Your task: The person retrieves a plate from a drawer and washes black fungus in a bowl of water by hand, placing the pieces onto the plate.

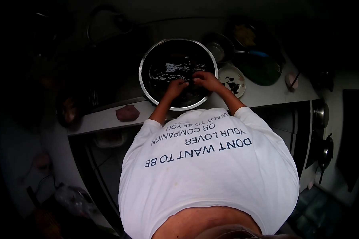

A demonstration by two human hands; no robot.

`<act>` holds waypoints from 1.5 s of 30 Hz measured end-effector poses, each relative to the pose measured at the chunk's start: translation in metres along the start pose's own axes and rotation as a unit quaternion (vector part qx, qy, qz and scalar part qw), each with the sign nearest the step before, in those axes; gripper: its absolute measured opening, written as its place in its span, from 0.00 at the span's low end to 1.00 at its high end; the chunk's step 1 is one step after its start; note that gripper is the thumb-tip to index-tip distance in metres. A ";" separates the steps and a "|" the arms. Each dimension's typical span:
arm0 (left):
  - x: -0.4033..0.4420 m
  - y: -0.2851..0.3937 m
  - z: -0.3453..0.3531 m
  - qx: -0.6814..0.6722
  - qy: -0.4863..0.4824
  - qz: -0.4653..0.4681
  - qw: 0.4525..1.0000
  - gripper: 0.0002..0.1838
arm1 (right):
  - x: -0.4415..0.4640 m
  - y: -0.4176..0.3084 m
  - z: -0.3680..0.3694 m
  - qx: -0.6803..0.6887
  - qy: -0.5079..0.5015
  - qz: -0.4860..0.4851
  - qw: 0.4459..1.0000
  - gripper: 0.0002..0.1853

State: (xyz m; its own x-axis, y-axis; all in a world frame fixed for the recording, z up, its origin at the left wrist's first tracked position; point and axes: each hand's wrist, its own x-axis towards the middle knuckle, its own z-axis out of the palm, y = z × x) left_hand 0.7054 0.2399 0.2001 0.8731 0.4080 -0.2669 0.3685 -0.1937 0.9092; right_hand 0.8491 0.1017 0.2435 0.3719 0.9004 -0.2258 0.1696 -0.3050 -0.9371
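A large metal basin (144,85) with a shiny rim stands on the counter, holding dark, rippling water with bright reflections. Both my hands are inside its near half, close together at the water. My left hand (177,87) has its fingers bent and pressed together. Beside it, my right hand (206,81) is closed in a similar way, fingertips toward the left hand. Whatever lies between the fingers is too dark to make out. Just right of the basin, a white plate (240,91) carries several black, ragged pieces.
Behind the plate are a metal pan (218,47), a dark green round board (263,73) with a blue-handled tool (258,53), and a dish with yellow food (244,36). A reddish cloth-like lump (127,113) lies on the counter's front edge (97,121), left of the basin.
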 end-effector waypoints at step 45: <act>-0.030 0.008 -0.036 -0.214 0.073 -0.005 0.974 0.06 | 0.025 -0.038 0.061 0.109 0.019 0.068 0.992 0.11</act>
State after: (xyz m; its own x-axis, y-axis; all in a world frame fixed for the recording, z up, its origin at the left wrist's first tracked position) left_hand 0.6711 0.2583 0.2268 0.8034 0.5369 -0.2574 0.1829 0.1889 0.9648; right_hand 0.7960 0.1545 0.2573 0.4118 0.8420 -0.3485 -0.0839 -0.3458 -0.9345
